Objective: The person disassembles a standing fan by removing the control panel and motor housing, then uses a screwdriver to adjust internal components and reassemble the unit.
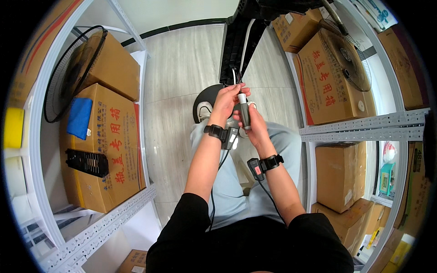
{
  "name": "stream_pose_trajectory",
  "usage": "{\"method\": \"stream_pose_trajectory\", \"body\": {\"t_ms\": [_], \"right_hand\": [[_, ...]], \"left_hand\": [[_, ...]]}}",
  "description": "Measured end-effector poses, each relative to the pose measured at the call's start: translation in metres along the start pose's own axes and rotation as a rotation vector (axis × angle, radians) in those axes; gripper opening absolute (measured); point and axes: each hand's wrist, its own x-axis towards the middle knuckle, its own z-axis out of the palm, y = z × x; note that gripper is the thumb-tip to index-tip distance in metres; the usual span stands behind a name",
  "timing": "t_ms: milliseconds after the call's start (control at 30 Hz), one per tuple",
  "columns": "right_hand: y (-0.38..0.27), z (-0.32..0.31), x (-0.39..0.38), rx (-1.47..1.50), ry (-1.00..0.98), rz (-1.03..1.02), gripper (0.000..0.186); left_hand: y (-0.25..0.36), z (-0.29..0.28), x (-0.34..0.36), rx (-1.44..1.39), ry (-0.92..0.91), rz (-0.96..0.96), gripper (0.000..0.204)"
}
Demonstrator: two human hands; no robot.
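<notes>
My right hand is wrapped round a screwdriver with a grey handle and a white collar, its tip end pointing up toward a black fan stand. Just left of it, my left hand is closed, fingertips pinched at the screwdriver's front end, close to wires that come out of the stand's open lower part. What exactly those fingertips hold is hidden. A white cable runs along the column. Below, a round dark base rests on the floor by my shoe.
Shelves on both sides carry cardboard boxes. A fan grille leans on the left, with a blue bag and a black slotted cover near it. Another fan grille is at right. Cabled wrist straps are on both arms.
</notes>
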Motion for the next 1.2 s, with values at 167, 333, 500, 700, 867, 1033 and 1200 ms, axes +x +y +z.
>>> {"method": "stream_pose_trajectory", "body": {"t_ms": [167, 333, 500, 700, 867, 1033, 1200], "right_hand": [[0.009, 0.006, -0.003, -0.259, 0.19, -0.21, 0.04], [-0.012, 0.0, -0.004, 0.192, 0.019, 0.103, 0.038], [0.011, -0.005, 0.002, -0.405, 0.225, -0.285, 0.038], [-0.011, -0.005, -0.002, 0.235, 0.033, 0.203, 0.041], [0.007, -0.01, 0.003, -0.452, 0.129, -0.193, 0.035], [-0.011, -0.012, -0.001, 0.297, -0.055, 0.225, 0.039], [-0.003, -0.011, 0.0, -0.621, 0.156, -0.298, 0.034]], "left_hand": [[-0.005, -0.002, 0.001, -0.003, -0.013, 0.005, 0.035], [0.001, -0.002, -0.003, -0.036, -0.093, -0.015, 0.033], [-0.004, 0.003, 0.0, 0.034, -0.058, -0.007, 0.033], [0.0, -0.002, 0.001, -0.016, -0.047, 0.018, 0.034], [-0.005, -0.001, 0.003, 0.001, -0.047, 0.019, 0.035], [-0.001, 0.0, -0.001, -0.053, -0.02, 0.04, 0.033], [-0.004, -0.001, 0.002, -0.019, -0.016, 0.023, 0.032]]}}
